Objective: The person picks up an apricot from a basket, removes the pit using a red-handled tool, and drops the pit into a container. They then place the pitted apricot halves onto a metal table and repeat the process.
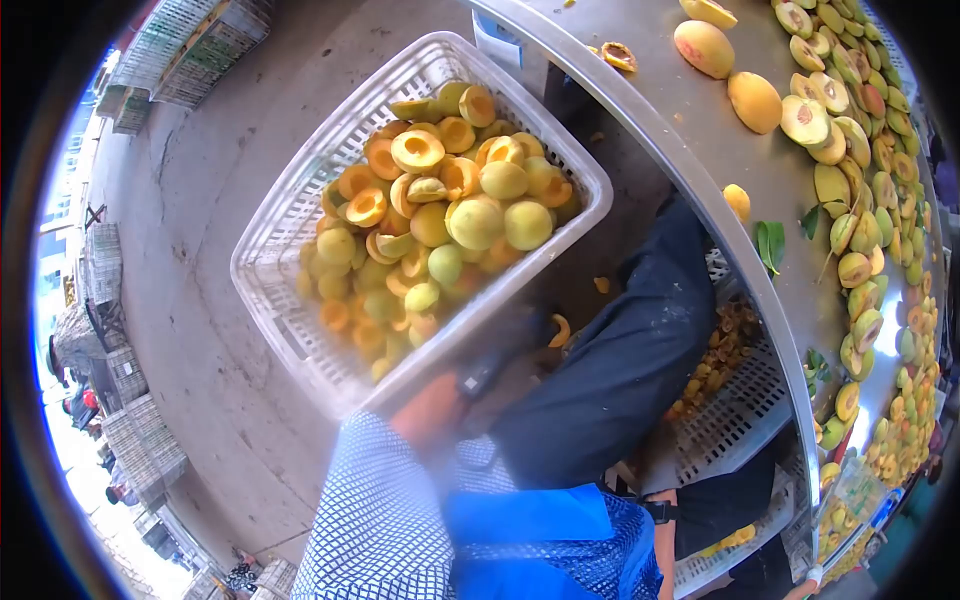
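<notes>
A white plastic crate holds many halved and whole yellow-green fruits and is tilted in front of me. At its lower rim is my left hand, badly blurred, coming from a checked sleeve. A small dark object is beside the bare skin. The fingers are smeared or hidden, so their grip cannot be made out. My right hand cannot be identified in the frame.
A metal table with a raised edge curves along the right, bearing many fruits and some leaves. Dark trouser legs and a lower crate are beside it. A watch-wearing forearm shows below. Crates stand far left.
</notes>
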### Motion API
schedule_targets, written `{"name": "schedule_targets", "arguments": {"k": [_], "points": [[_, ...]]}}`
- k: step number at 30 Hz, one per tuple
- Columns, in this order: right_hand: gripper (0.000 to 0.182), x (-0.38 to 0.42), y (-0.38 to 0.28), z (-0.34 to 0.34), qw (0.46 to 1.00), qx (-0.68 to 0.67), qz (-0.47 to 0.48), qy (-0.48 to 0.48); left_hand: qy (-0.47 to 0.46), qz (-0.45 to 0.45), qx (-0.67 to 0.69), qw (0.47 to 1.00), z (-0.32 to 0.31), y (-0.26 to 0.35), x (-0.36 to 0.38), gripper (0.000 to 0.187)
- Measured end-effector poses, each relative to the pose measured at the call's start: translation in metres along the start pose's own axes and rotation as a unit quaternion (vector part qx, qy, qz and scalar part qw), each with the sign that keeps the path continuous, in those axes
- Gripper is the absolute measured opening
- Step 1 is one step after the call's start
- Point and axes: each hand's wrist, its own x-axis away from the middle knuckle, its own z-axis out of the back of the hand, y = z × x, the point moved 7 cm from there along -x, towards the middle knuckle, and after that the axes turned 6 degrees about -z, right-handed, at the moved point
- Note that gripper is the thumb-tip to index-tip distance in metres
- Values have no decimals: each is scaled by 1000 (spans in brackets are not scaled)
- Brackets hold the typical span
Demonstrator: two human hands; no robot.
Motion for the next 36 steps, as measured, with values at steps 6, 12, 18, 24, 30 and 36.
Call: {"name": "schedule_targets", "arguments": {"k": [6,12,18,24,30,36], "points": [[25,-1,5,-6,1000,-19,-12,-12,-55,-3,-112,992,-8,22,-7,30],[25,-12,11,-10,1000,-5,7,8,-124,-42,-267,955,-19,84,19,31],[25,-25,31,-20,996,46,53,49,-38,-231,-298,925,19,166,81,39],[29,-12,-17,-14,918,196,310,151,167,-322,-348,864,66,265,202,33],[35,-16,-19,-7,930,-331,-154,-46,347,-251,-543,723,144,290,255,34],[41,-35,4,-22,963,-165,151,150,230,-239,-545,770,84,280,167,38]]}}
